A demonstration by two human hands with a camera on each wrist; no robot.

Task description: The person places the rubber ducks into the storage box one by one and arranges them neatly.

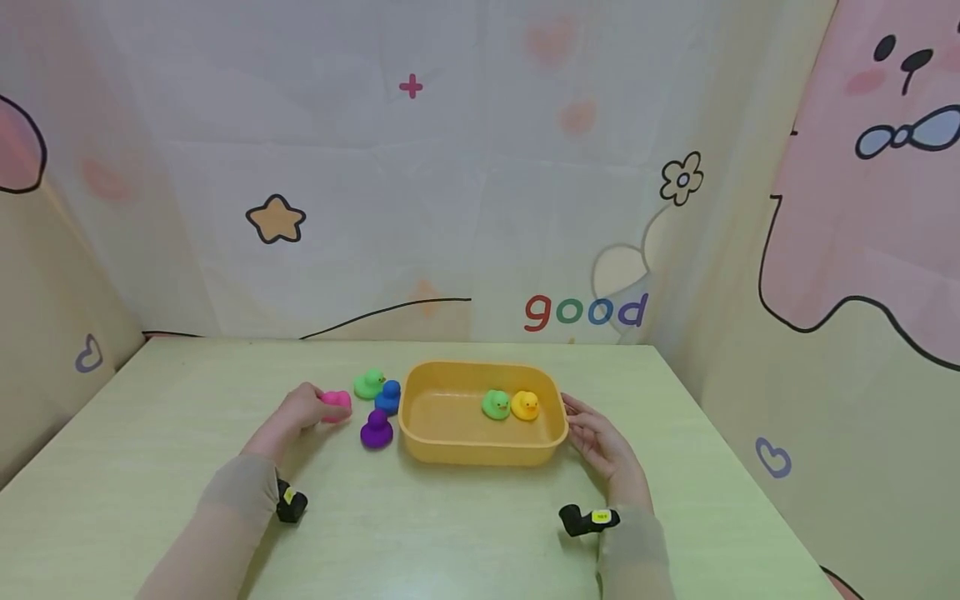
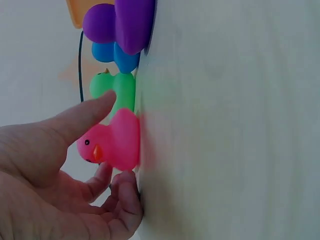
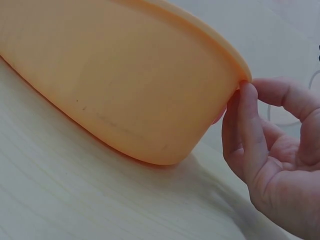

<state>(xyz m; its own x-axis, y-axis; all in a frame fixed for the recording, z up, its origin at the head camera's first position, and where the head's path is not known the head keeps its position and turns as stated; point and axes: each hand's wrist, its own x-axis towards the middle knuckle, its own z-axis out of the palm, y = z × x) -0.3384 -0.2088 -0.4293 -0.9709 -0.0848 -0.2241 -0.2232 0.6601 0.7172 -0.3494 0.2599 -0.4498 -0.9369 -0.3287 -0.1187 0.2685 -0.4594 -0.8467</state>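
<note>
Pale table (image 1: 450,533), printed cloth (image 1: 480,192) behind. Head view: yellow tub (image 1: 483,454) holding green duck (image 1: 496,407) and yellow duck (image 1: 525,407); left of it, second green duck (image 1: 368,385), blue duck (image 1: 388,397), purple duck (image 1: 377,432); farther left, pink duck (image 1: 337,403) on the table, partly covered by left hand (image 1: 302,406). Left wrist view: pink duck's face, shown only here; thumb and fingers stand wide around it, contact uncertain; blue duck partly hidden, tub cut off. Right wrist view: tub's outer wall, contents hidden; right hand (image 3: 277,165) grips the rim by its fingertips.

pale beige sleeves (image 1: 636,554) | black wrist mounts (image 1: 576,522) | yellow labels (image 1: 602,517)
</note>
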